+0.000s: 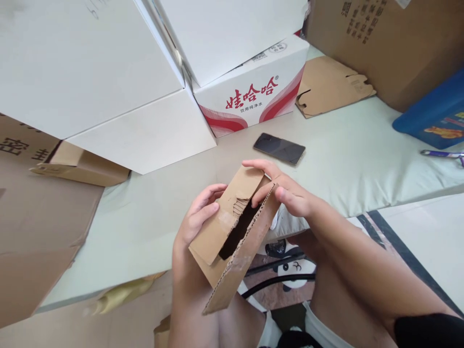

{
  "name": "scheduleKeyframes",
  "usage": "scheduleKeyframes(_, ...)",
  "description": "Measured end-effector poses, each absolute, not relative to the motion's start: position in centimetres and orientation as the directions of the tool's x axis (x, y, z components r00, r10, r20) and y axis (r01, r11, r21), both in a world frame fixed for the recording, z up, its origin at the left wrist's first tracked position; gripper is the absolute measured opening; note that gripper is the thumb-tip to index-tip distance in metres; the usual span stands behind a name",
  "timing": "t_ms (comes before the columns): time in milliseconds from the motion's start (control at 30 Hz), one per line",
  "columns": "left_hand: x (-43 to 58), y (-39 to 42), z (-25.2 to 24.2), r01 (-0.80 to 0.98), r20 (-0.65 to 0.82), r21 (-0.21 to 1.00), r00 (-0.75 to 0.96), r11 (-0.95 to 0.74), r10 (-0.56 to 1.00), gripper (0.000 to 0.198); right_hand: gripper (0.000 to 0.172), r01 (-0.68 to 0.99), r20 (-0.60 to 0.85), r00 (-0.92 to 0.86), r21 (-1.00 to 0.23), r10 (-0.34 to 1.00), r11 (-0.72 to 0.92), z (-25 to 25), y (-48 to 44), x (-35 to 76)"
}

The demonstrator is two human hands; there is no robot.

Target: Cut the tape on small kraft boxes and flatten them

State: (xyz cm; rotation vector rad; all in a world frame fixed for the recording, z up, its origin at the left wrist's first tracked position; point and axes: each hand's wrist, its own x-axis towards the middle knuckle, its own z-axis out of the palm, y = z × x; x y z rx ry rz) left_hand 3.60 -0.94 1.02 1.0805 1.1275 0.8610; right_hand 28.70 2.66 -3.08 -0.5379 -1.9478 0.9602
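A small brown cardboard box [212,232] is held tilted above my lap, at the table's front edge. One of its flaps stands partly lifted, with a dark gap beneath it, and the top is torn in one spot, baring the corrugation. My left hand [197,217] grips the box from its left side, thumb on top. At the far right end, my right hand [281,188] holds the box, with a finger reaching into the gap by the raised flap. The inside is too dark to make out.
A black phone [279,148] lies on the pale green table cover [337,159]. Behind it stand a white and red water carton [253,104] and large white boxes [90,67]. Flat cardboard [329,84], a blue case [435,116] and a pen [440,153] are to the right.
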Motion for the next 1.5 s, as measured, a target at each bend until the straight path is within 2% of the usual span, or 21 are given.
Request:
scheduleKeyframes(200,3.2,-0.5,0.4,0.152,-0.207,0.967,-0.010,0.206,0.978,0.030,0.054,0.064,0.530,-0.445,-0.786,0.722,0.615,-4.0,2.9,28.2)
scheduleKeyframes(300,2.1,-0.6,-0.2,0.109,-0.137,0.984,-0.053,0.142,0.989,0.027,0.054,0.082,0.542,-0.446,-0.768,0.712,0.636,-4.0,3.0,28.3)
scheduleKeyframes(433,0.2,-1.4,-0.1,-0.159,0.014,0.987,0.138,0.008,0.990,0.042,0.056,0.135,0.492,-0.506,-0.767,0.709,0.628,-3.6,3.1,28.7)
scheduleKeyframes(467,-0.1,-1.6,0.0,-0.180,0.040,0.984,0.195,-0.004,0.980,0.043,0.058,0.137,0.477,-0.510,-0.776,0.716,0.615,-3.5,3.1,28.8)
scheduleKeyframes(533,-0.5,-2.0,0.4,-0.106,0.041,0.994,0.253,-0.014,0.967,0.037,0.058,0.121,0.455,-0.509,-0.803,0.731,0.584,-3.3,3.0,28.8)
scheduleKeyframes(600,-0.6,-2.2,0.9,0.024,-0.005,1.000,0.233,-0.001,0.973,0.025,0.051,0.092,0.442,-0.492,-0.831,0.750,0.549,-3.3,2.9,28.7)
scheduleKeyframes(667,-0.7,-2.2,1.1,0.071,-0.009,0.997,0.158,-0.002,0.987,0.014,0.049,0.064,0.446,-0.429,-0.852,0.786,0.519,-3.5,2.8,28.6)
scheduleKeyframes(767,-1.1,-1.9,1.0,0.081,0.096,0.992,-0.027,-0.094,0.995,0.014,0.054,0.048,0.471,-0.254,-0.866,0.845,0.498,-3.8,2.7,28.5)
scheduleKeyframes(833,-1.4,-1.7,0.6,0.111,0.133,0.986,-0.082,-0.124,0.988,0.020,0.058,0.065,0.492,-0.177,-0.858,0.852,0.509,-4.0,2.7,28.5)
scheduleKeyframes(900,-1.7,-1.5,0.0,0.168,0.113,0.981,-0.065,-0.101,0.991,0.033,0.060,0.090,0.510,-0.175,-0.843,0.842,0.530,-4.0,2.6,28.4)
scheduleKeyframes(1033,-1.6,-1.2,-0.5,0.279,0.045,0.960,-0.068,-0.024,0.997,0.060,0.064,0.150,0.511,-0.345,-0.798,0.787,0.584,-3.2,2.0,28.2)
scheduleKeyframes(1133,-1.3,-1.3,0.0,0.250,-0.063,0.965,-0.061,0.076,0.996,0.072,0.052,0.250,0.552,-0.464,-0.669,0.693,0.700,-2.5,1.5,28.1)
scheduleKeyframes(1267,-0.9,-1.4,1.1,0.240,-0.158,0.958,-0.010,0.155,0.987,0.068,0.045,0.364,0.595,-0.511,-0.503,0.620,0.784,-2.2,1.0,27.9)
scheduleKeyframes(1400,-0.1,-1.2,2.1,0.425,-0.171,0.888,-0.047,0.174,0.984,0.075,0.044,0.382,0.636,-0.484,-0.465,0.602,0.799,-2.7,0.6,27.4)
scheduleKeyframes(1500,0.1,-1.3,2.3,0.563,-0.121,0.818,-0.039,0.122,0.992,0.098,0.035,0.370,0.684,-0.431,-0.461,0.589,0.807,-3.2,0.5,27.1)
